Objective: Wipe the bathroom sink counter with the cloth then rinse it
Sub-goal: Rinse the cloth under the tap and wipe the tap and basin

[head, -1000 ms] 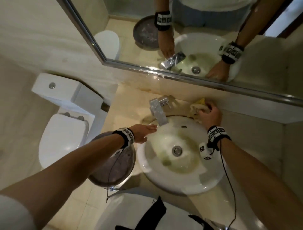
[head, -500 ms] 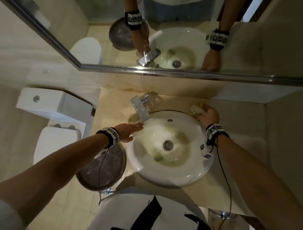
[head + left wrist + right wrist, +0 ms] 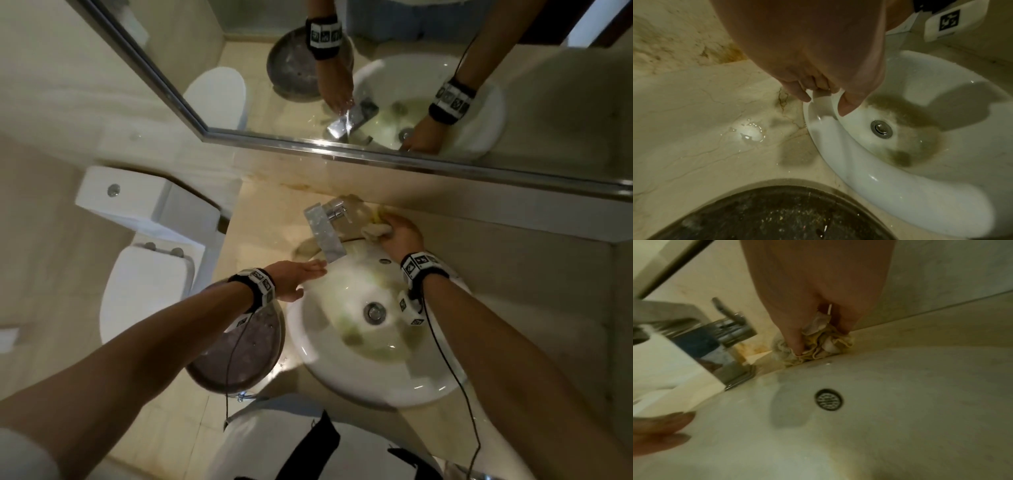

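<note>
My right hand [image 3: 394, 233] grips a crumpled yellow cloth [image 3: 373, 226] and presses it onto the beige marble counter [image 3: 267, 222] behind the white sink [image 3: 359, 380], just right of the chrome faucet [image 3: 325, 233]. The right wrist view shows that hand [image 3: 818, 337] with the cloth [image 3: 818, 345] bunched where the counter [image 3: 941, 331] meets the back wall, above the sink's overflow hole [image 3: 828, 400]. My left hand [image 3: 305, 277] lies with straight fingers on the sink's left rim. In the left wrist view its fingertips [image 3: 797, 92] touch the rim [image 3: 859, 162].
A mirror [image 3: 411, 85] hangs above the back wall. A white toilet [image 3: 147, 291] stands to the left, and a dark round bin lid [image 3: 239, 342] sits below the counter edge. A small puddle [image 3: 750, 133] lies on the counter left of the sink. The basin is stained brown.
My right hand has slid the cloth leftward along the back of the counter, closer to the faucet. My left hand has stayed on the sink rim.
</note>
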